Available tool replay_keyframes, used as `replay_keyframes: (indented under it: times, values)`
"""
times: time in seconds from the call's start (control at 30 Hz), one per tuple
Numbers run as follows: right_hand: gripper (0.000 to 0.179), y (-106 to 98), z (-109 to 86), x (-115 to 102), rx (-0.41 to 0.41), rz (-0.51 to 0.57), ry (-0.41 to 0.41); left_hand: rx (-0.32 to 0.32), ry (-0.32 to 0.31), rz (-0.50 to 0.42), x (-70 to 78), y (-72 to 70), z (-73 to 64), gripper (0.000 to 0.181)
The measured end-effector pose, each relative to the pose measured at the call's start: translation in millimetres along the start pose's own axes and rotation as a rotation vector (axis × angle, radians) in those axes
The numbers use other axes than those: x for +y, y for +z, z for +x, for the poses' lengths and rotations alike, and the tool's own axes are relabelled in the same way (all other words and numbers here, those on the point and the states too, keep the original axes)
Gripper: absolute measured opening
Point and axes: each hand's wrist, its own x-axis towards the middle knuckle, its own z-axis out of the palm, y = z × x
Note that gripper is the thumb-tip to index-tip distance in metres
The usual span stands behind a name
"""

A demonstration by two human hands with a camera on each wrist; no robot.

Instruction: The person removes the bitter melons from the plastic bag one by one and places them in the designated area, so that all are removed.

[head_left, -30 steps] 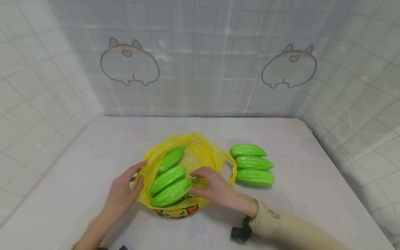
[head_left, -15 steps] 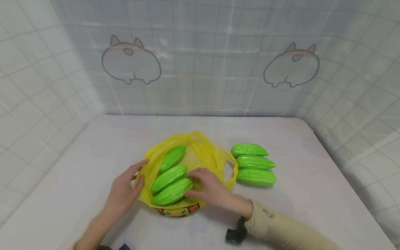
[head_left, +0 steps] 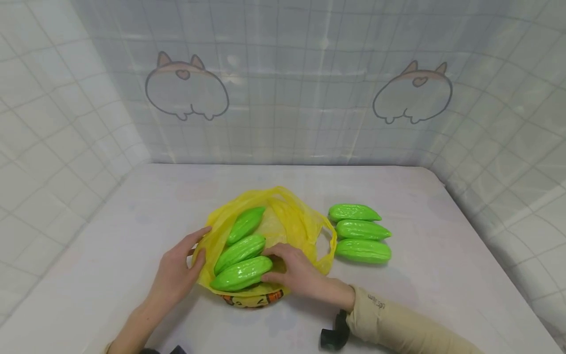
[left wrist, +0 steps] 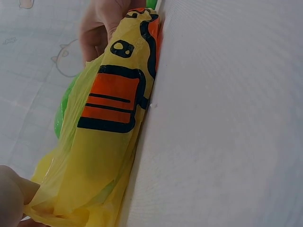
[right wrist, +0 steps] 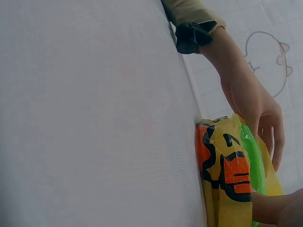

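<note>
A yellow plastic bag (head_left: 287, 216) lies on the table with its mouth spread wide. Its lower side carries a cartoon print, seen large in the left wrist view. Inside sit three bright green bitter melons, one behind another: the far one (head_left: 246, 223), the middle one (head_left: 240, 251) and the nearest one (head_left: 240, 274). My left hand (head_left: 177, 270) pinches the bag's left edge between thumb and fingers. Reaching in from the right, my right hand (head_left: 302, 273) has thumb and fingers about the right end of the nearest bitter melon. Part of its fingertips is hidden.
To the right of the bag, three more bitter melons (head_left: 360, 229) lie side by side on the white table (head_left: 424, 275). A bag handle loop (head_left: 331, 241) reaches close to them. Tiled-pattern walls (head_left: 300, 118) enclose the back and sides. A black wrist mount (head_left: 333, 334) hangs below the right sleeve.
My right hand has moved left and taken hold of the nearest bitter melon's end. That melon has shifted slightly toward me, opening a small gap to the middle one. The left hand stays put.
</note>
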Motion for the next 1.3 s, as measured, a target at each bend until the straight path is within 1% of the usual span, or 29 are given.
replay_keyframes:
  times: [0.4, 0.63, 0.77, 0.87, 1.03, 1.17, 1.3]
  values:
    - [0.044, 1.8, -0.7, 3.8, -0.001, 0.014, 0.013, -0.003, -0.006, 0.004, 0.9, 2.0, 0.0, 0.053]
    - [0.044, 3.6, -0.3, 5.2, -0.010, 0.026, -0.010, -0.004, -0.017, 0.005, 1.7, 0.4, -1.0, 0.053]
    - [0.046, 3.0, -1.7, 6.2, -0.007, 0.029, -0.003, -0.004, -0.013, 0.004, 0.7, 2.0, -0.9, 0.053]
    - [0.046, -0.2, -2.8, 6.7, 0.009, 0.041, -0.013, -0.015, -0.018, 0.006, -1.0, 4.0, -0.5, 0.052]
    - [0.046, -10.8, -4.2, 6.0, 0.051, 0.029, -0.056, -0.025, -0.028, 0.011, -2.5, 5.0, 0.3, 0.049]
    - [0.047, -22.7, -8.9, 1.8, 0.063, 0.018, -0.055, -0.021, -0.031, 0.024, -2.8, 4.7, 0.5, 0.049]
    - [0.046, -31.2, -15.0, 2.6, 0.080, 0.008, -0.066, -0.023, -0.031, 0.030, -3.4, 5.4, 0.8, 0.049]
